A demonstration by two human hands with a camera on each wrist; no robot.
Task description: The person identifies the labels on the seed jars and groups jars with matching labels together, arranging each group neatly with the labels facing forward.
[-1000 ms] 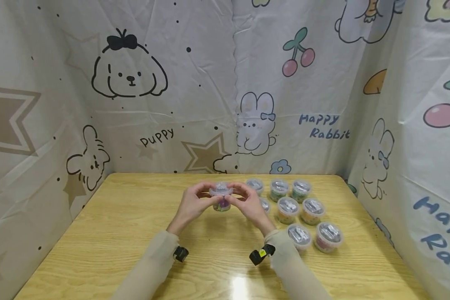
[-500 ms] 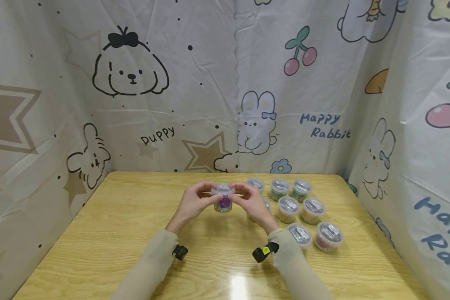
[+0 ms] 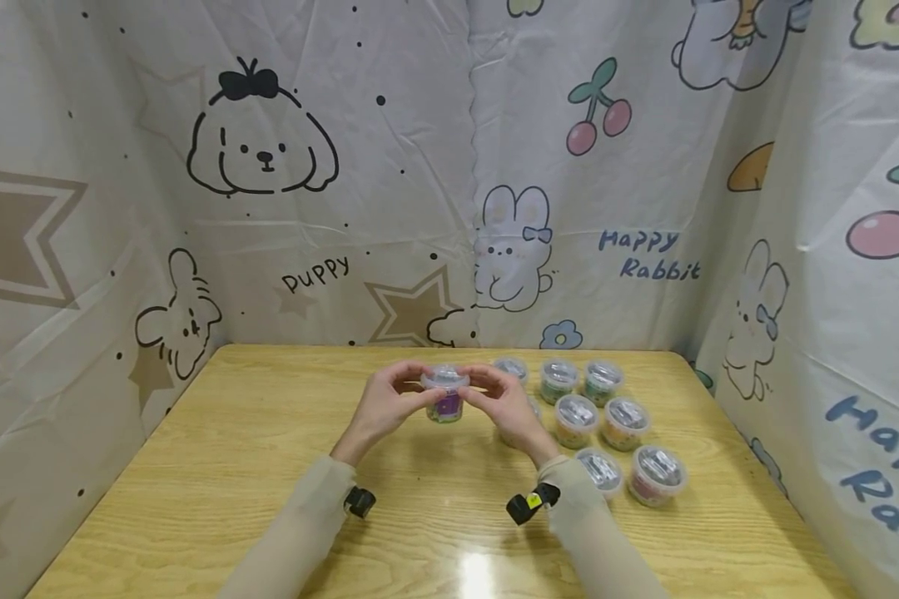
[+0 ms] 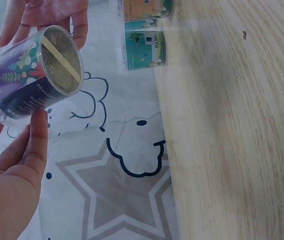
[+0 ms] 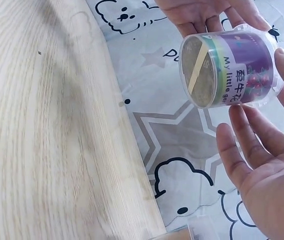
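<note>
A clear plastic planting tub [image 3: 445,406] with a purple printed label is lifted above the table between both hands. My left hand [image 3: 385,404] pinches its left side near the lidded top, thumb toward me. On the opposite side my right hand [image 3: 504,406] grips the same rim with thumb and fingers. The left wrist view shows the tub's [image 4: 29,75] see-through base, with brown filling and a pale flat stick inside. "My little" and Chinese characters are readable on the label of the tub [image 5: 237,70] in the right wrist view.
Several similar lidded tubs [image 3: 575,420] stand in rough rows on the right of the wooden table [image 3: 270,466], with green, orange and reddish labels. My right hand partly covers some of them. A printed cloth curtain [image 3: 404,208] encloses the back and sides.
Compared with a second ago, the tub sits very slightly further right and more of its purple label shows. My right wrist has shifted a little to the right; both hands keep their grip.
</note>
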